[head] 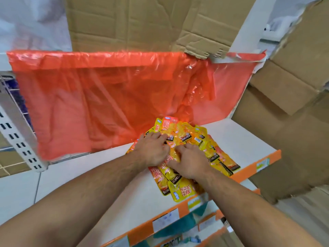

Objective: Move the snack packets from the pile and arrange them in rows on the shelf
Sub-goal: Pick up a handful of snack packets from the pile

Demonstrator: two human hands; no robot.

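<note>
A pile of yellow and orange snack packets (188, 136) lies on the white shelf (236, 139), spreading from the back down to its orange front edge. My left hand (153, 148) rests palm down on the left part of the pile, fingers curled into the packets. My right hand (188, 163) lies beside it on the middle of the pile, its fingers bent down among the packets. Whether either hand has a packet gripped is hidden by the hands themselves.
An orange translucent plastic sheet (106, 97) hangs from the shelf above, covering the back left. Flattened cardboard (142, 22) stands on top and cardboard boxes (288, 97) crowd the right. Lower shelves with price labels (165, 223) show below. A perforated white upright (19, 136) stands left.
</note>
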